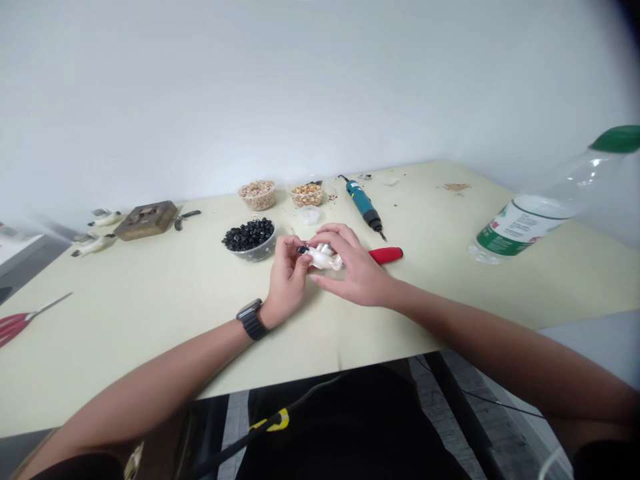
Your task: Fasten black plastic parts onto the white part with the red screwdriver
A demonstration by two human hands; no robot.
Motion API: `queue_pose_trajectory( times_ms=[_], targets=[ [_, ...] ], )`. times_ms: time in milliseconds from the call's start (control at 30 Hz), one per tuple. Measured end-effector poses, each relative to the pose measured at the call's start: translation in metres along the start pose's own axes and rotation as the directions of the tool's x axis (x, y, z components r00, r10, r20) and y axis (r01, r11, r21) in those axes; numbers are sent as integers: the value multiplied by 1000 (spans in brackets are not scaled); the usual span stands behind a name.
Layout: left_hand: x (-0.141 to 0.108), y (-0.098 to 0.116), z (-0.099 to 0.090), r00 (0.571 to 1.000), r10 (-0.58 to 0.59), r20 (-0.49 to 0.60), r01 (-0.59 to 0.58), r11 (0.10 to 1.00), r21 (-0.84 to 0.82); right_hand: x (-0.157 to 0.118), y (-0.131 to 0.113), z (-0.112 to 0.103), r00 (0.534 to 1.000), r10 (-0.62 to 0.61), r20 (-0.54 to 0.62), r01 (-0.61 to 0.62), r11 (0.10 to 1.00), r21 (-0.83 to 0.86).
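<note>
A small white figure [325,259] with a black piece at its left end is between my two hands, above the table. My left hand [289,279] is closed, with thumb and fingers pinching the figure near its black end. My right hand [361,270] curves over the figure from the other side, its fingers bent and touching it. Beyond that hand a red handle [387,255] shows; the rest of this tool is hidden. Just left of my hands stands a clear bowl of shiny black pieces [249,236].
Behind lie two bowls of small tan pieces [257,195] and orange-brown pieces [307,194], plus a teal electric screwdriver [364,203]. A large bottle [523,230] stands at right. Leftward are a wooden block [147,221], white figures [93,245] and a red-handled tool [25,321].
</note>
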State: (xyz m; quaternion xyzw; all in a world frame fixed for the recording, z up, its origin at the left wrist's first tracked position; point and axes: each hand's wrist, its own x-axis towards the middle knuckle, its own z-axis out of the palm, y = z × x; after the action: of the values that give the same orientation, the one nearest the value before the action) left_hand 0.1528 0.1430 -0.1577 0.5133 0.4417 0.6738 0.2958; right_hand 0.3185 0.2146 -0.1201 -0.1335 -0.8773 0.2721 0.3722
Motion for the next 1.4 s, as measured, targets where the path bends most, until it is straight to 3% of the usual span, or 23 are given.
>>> queue_pose_trajectory(
  times_ms=[67, 167, 233, 267, 333, 367, 400, 467, 567, 667, 733, 867, 967, 1133, 1400],
  targets=[
    [1, 1, -3, 999, -42, -4, 41, 999, -26, 4, 3, -16, 1000, 4, 6, -4, 1000, -15],
    [4, 2, -12, 997, -82, -12, 82, 997, -11, 15, 12, -55, 990, 111, -90, -120, 986, -111],
    [7, 3, -20, 995, -94, -23, 94, 995, 11, 24, 21, -82, 969, 231, 87, -198, 938, -284],
    [9, 4, -23, 994, -102, -30, 102, 995, 17, 27, 25, -94, 917, 326, 230, -228, 902, -367],
    [13, 5, -29, 992, -122, -33, 123, 992, 19, 29, 33, -108, 724, 509, 465, -253, 824, -507],
    [15, 6, -31, 991, -133, -29, 133, 991, 17, 29, 36, -110, 644, 562, 519, -245, 794, -556],
    [16, 6, -33, 990, -141, -22, 141, 990, 12, 27, 38, -110, 594, 592, 544, -238, 776, -585],
    [19, 7, -36, 988, -156, 8, 156, 988, 5, 23, 40, -104, 571, 597, 564, -231, 776, -587],
    [22, 10, -39, 983, -173, 61, 174, 985, 0, 16, 42, -98, 579, 598, 555, -286, 786, -548],
    [25, 14, -44, 977, -191, 99, 193, 981, -7, 12, 44, -106, 625, 660, 417, -385, 725, -570],
    [27, 16, -47, 971, -210, 118, 214, 976, -26, 10, 46, -116, 710, 631, 314, -400, 728, -557],
    [31, 19, -51, 944, -276, 183, 293, 953, -77, 6, 53, -121, 887, 428, 172, -328, 848, -415],
    [32, 21, -53, 912, -318, 259, 347, 935, -75, 4, 57, -111, 968, 240, 67, -206, 922, -329],
    [31, 21, -55, 862, -359, 358, 405, 912, -62, 4, 61, -98, 999, 30, 30, -17, 932, -363],
    [30, 19, -57, 826, -379, 417, 442, 895, -63, 5, 63, -97, 1000, -21, 3, 21, 904, -427]
  ],
)
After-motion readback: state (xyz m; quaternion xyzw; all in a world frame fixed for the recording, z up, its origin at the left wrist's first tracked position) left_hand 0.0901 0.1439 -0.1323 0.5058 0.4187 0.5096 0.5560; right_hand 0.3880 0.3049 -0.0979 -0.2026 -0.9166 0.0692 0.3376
